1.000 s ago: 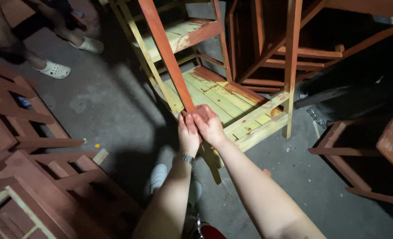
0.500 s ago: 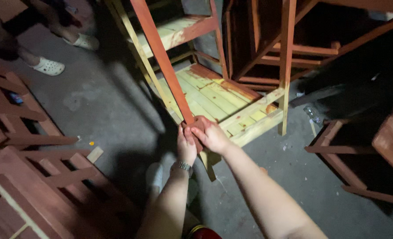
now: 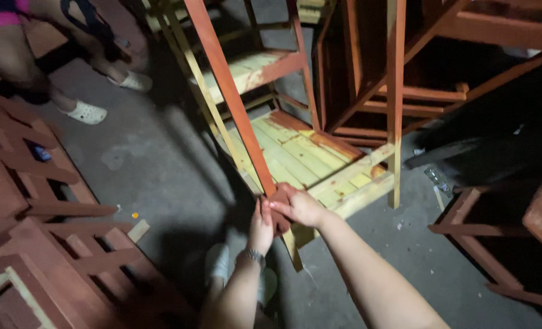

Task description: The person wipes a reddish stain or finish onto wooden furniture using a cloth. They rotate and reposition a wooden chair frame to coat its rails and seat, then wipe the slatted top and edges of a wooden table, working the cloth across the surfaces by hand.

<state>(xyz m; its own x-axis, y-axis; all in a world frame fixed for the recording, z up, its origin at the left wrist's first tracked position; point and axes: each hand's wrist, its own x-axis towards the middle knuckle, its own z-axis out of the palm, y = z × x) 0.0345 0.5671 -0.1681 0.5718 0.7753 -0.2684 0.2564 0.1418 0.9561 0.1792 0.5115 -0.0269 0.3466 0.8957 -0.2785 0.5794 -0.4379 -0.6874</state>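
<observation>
A wooden chair (image 3: 295, 152) lies tipped on the grey concrete floor, its pale yellow-green seat slats facing me and its legs partly stained red-brown. My left hand (image 3: 262, 228) and my right hand (image 3: 298, 206) meet at the near end of one red-brown leg (image 3: 228, 97) that slants up and away. A dark reddish pad or rag (image 3: 280, 210) sits pressed between my hands against that leg. A wristwatch (image 3: 251, 257) is on my left wrist. Which hand grips the pad I cannot make out.
Red-brown chair frames (image 3: 45, 250) are piled at the left and more stacked chairs (image 3: 405, 73) stand at the back right. Another person's legs in white clogs (image 3: 85, 111) stand at the upper left. My own shoe (image 3: 219, 262) shows below my arms.
My hands have slid slightly down and toward the leg's lower end, and the view has shifted a little; the chair stays where it was.
</observation>
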